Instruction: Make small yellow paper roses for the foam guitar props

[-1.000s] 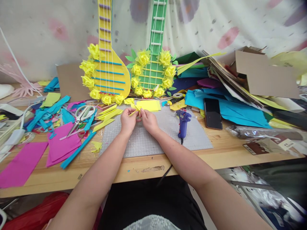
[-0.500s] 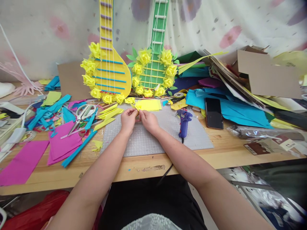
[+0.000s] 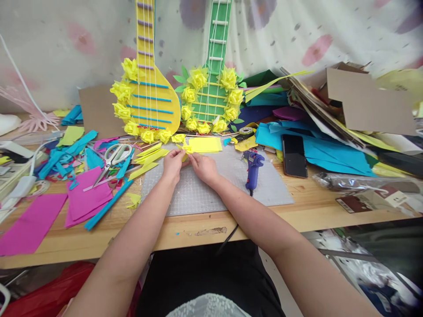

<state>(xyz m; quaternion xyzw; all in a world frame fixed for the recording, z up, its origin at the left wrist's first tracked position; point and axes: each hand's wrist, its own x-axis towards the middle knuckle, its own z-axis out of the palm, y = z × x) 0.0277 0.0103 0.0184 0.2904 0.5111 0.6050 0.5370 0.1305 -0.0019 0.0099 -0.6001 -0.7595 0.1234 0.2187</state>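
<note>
Above the grey cutting mat (image 3: 198, 189), my left hand (image 3: 173, 165) and my right hand (image 3: 203, 166) meet, both pinching a small yellow paper flower (image 3: 187, 149). Fingers cover its lower part. Just behind it lies a stack of yellow paper rectangles (image 3: 206, 144). Cut yellow strips (image 3: 148, 160) sit left of my left hand. At the back stand a yellow paper guitar-like instrument (image 3: 153, 99) and a green one (image 3: 211, 99), both edged with yellow paper flowers. A blue glue gun (image 3: 253, 169) rests on the mat to the right of my right hand.
Scissors (image 3: 112, 160) lie on colourful scraps at the left, near magenta paper sheets (image 3: 89, 193) and a blue strip (image 3: 109, 204). A phone (image 3: 294, 156) rests on blue paper (image 3: 337, 152) at the right. Stacked cardboard (image 3: 370, 103) fills the back right.
My hands have drawn slightly apart, the left one shifting a little leftwards. More of the yellow flower shows between the fingers now.
</note>
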